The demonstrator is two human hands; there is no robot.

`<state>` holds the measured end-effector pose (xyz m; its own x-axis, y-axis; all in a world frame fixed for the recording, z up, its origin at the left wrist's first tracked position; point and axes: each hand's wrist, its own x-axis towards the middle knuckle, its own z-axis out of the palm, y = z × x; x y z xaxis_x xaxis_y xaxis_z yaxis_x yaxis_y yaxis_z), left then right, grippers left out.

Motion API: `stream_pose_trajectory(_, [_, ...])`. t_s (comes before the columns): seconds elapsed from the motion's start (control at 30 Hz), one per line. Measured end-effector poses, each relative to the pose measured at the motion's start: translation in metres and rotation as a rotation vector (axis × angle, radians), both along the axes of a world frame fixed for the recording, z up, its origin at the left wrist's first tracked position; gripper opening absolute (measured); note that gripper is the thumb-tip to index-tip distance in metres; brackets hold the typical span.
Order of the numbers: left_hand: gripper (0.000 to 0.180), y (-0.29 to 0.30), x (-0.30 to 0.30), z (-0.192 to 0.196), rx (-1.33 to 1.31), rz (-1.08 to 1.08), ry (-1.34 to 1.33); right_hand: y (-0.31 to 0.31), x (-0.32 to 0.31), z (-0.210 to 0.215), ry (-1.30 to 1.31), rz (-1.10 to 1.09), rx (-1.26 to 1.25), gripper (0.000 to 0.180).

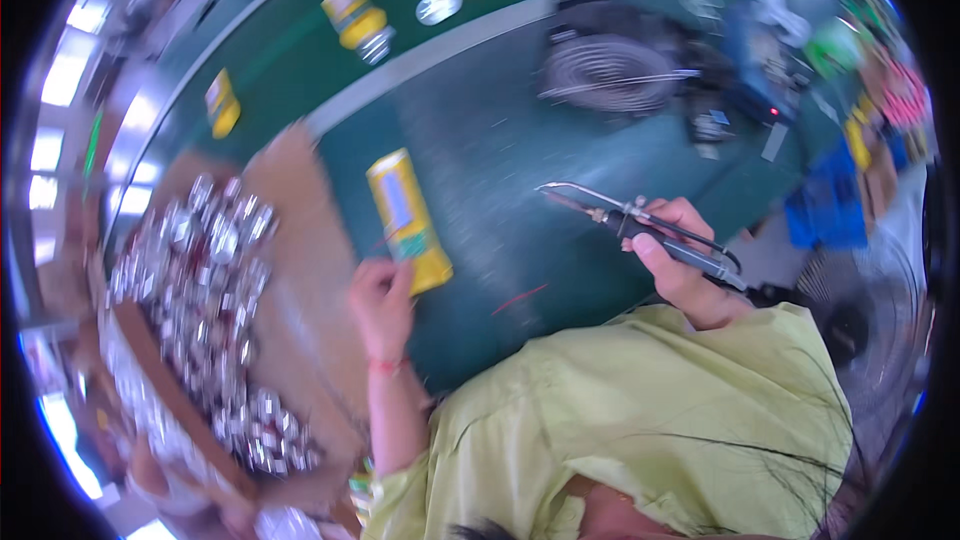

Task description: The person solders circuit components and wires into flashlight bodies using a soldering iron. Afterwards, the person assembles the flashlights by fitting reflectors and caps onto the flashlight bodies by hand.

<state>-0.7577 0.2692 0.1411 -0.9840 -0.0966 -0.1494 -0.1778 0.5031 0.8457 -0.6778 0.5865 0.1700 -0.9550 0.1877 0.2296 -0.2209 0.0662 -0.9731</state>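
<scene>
My right hand [680, 245] grips a soldering iron [630, 227] with a dark handle. A thin curved metal tube runs alongside its tip, and the tip points left over the green table. In front of my left hand [382, 305] lies a yellow plastic housing [405, 215] with a pale rectangular panel and a small green circuit board [411, 244] at its near end. My left fingers are curled together at the board's left edge. Whatever they pinch is too blurred to tell. Between my hands, a short red wire [520, 298] rests on the table.
At left, cardboard [300, 210] bears a heap of shiny metal parts [215, 270]. Several more yellow housings [354, 15] sit along a green strip beyond a pale rail [440, 45]. A coil [610, 75], a blue box with a red light [755, 70] and a blue bin [825, 205] stand right.
</scene>
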Motion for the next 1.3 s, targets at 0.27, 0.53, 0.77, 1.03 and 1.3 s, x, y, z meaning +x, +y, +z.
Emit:
stream_pose_trajectory(0.27, [0.016, 0.003, -0.004, -0.003, 0.11, 0.078, -0.036, 0.127, 0.005, 0.018, 0.022, -0.871, 0.147, 0.016])
stream_pose_trajectory(0.53, [0.014, 0.01, -0.003, 0.024, 0.27, 0.263, 0.033, 0.169, -0.054, 0.02, -0.186, -0.633, 0.572, 0.019])
stream_pose_trajectory(0.77, [0.015, 0.02, -0.085, 0.038, -0.318, -0.203, 0.024, 0.107, -0.027, 0.011, -0.533, -0.232, -0.306, 0.05])
stream_pose_trajectory(1.03, [0.054, 0.001, -0.216, 0.048, -0.356, 0.031, 0.449, -0.039, -0.018, -0.021, -0.651, 0.446, -0.194, 0.019])
stream_pose_trajectory(1.3, [0.029, -0.025, 0.077, 0.035, -0.208, 0.001, 0.53, -0.14, -0.068, -0.006, -0.415, 0.727, 0.051, 0.018])
